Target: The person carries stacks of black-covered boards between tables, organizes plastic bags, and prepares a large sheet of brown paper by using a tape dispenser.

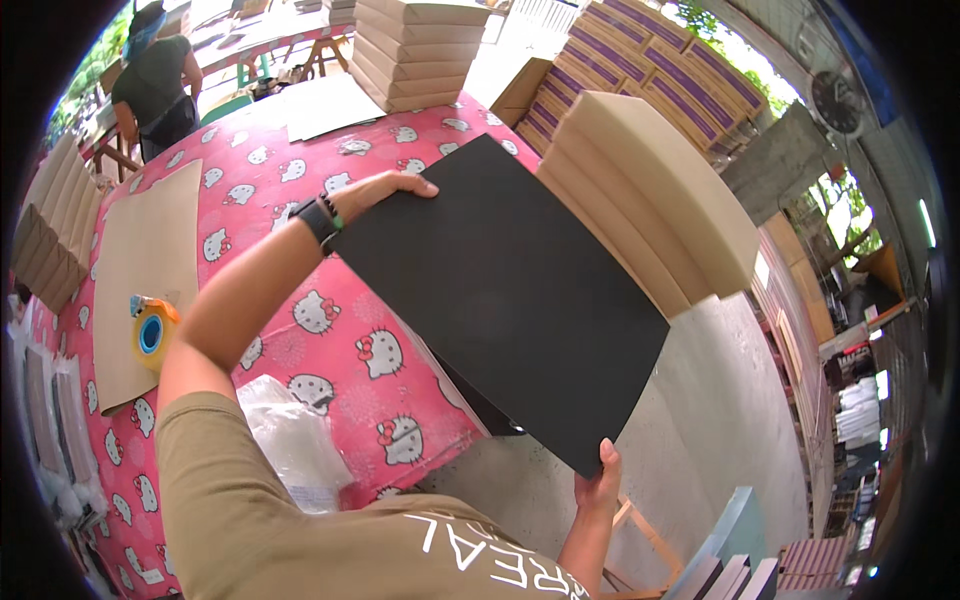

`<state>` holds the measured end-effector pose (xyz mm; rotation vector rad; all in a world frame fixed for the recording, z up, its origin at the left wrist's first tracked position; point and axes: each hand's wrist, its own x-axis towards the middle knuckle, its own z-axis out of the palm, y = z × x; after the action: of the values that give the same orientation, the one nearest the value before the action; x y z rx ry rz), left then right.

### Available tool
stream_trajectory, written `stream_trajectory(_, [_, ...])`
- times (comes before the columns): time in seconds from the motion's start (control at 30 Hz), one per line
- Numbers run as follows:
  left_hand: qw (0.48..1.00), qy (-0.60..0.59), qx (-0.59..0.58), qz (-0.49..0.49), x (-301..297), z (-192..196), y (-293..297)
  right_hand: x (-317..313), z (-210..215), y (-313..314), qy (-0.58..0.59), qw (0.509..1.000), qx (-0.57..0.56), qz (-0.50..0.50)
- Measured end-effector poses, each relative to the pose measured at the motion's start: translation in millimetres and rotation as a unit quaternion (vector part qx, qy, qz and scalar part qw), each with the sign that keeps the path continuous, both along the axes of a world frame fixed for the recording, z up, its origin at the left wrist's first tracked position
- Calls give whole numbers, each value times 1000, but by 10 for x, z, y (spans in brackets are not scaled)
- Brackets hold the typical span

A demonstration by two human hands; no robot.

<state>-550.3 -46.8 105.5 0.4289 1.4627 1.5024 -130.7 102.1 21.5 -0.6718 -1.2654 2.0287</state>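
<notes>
Left fingers (412, 184) and right fingers (607, 457) clamp opposite ends of a black board (500, 290) over the worktop (340, 365) and its edge.
The pink cat-print top carries a brown cardboard sheet (150, 235), orange tape roll (150, 360), crumpled plastic (290, 430) and stacked brown boxes (420, 55); past it, grey floor (705, 390), piled cartons (645, 75), another person (165, 90).

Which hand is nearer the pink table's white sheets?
Left. The left hand grips the black panel just short of the sheets; the right hand is farther, at the panel's near corner.
</notes>
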Motion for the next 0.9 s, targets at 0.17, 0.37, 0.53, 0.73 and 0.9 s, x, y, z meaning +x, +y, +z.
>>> stream_trajectory(0.17, [989, 116, -58, -74, -615, 264, 145, -415, 13, -270, -55, 997, 34, 33])
stream_trajectory(0.37, [988, 84, -57, -119, -763, -81, 316, -460, -106, -379, -85, 996, 6, -8])
stream_trajectory(0.53, [999, 3, -22, -37, -158, -648, -137, -84, 9, 80, -138, 989, -28, -41])
stream_trajectory(0.73, [963, -163, 99, 192, 1026, -1155, -797, -6, 75, 747, -198, 980, 6, -8])
stream_trajectory(0.9, [892, -247, 191, 326, 1588, -1388, -906, -841, 609, 1096, -56, 990, 67, 112])
